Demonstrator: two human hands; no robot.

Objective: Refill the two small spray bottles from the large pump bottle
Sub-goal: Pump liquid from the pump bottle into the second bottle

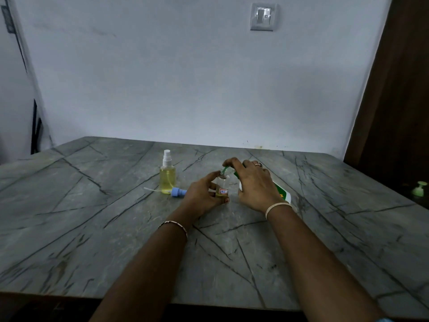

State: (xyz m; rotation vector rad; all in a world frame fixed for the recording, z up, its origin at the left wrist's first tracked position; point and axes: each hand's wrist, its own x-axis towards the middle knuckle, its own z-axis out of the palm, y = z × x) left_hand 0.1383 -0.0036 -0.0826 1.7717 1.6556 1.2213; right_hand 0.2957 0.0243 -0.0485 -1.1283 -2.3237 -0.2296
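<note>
My left hand [204, 194] grips a small clear spray bottle [222, 184] with no cap, upright on the table, a little yellow liquid at its bottom. My right hand [253, 184] covers the large white and green pump bottle [282, 192], which is tilted, its green nozzle [224, 169] over the small bottle's open neck. A second small spray bottle [167, 175], filled with yellow liquid and capped with a white sprayer, stands to the left. A blue spray cap with its white dip tube [178, 191] lies on the table beside it.
The grey marble table [116, 228] stands against a pale wall. A light green pump dispenser [419, 188] sits beyond the table's right edge. A dark wooden door or panel [394, 101] rises at the right.
</note>
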